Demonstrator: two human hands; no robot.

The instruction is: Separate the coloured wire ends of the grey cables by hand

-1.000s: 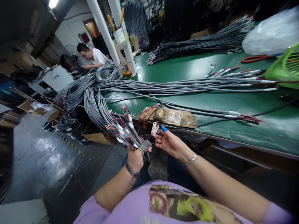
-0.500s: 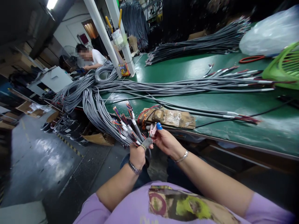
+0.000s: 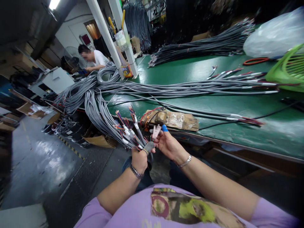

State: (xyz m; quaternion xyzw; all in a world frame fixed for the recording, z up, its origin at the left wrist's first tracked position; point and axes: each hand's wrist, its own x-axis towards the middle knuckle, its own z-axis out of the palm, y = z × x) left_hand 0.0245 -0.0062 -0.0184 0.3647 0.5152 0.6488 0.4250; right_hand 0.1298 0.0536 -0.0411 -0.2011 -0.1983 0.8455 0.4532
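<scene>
My left hand [image 3: 140, 158] is closed round a bundle of grey cables [image 3: 129, 131]. Their stripped ends fan out in thin coloured wires [image 3: 120, 115], with white bands below them. A grey cover [image 3: 149, 146] sits on the left thumb. Just right of it, my right hand [image 3: 169, 144] has curled fingers close to the wire ends. A pale pink clip [image 3: 156, 131] is at its fingertips, blurred; the fingers' hold on it is partly hidden. The right thumb wears a blue cover [image 3: 164, 128] and stands slightly apart from the clip.
A wooden block [image 3: 177, 120] with wires lies at the edge of the green table [image 3: 185, 71]. Long grey cables [image 3: 166, 87] run across it. A green basket [image 3: 288, 69] and plastic bag [image 3: 275, 34] are at right. Another person [image 3: 95, 60] sits far left.
The right thumb has lifted a little to the right, away from the pink clip, and the clip has shifted slightly. My left hand keeps its hold on the cables.
</scene>
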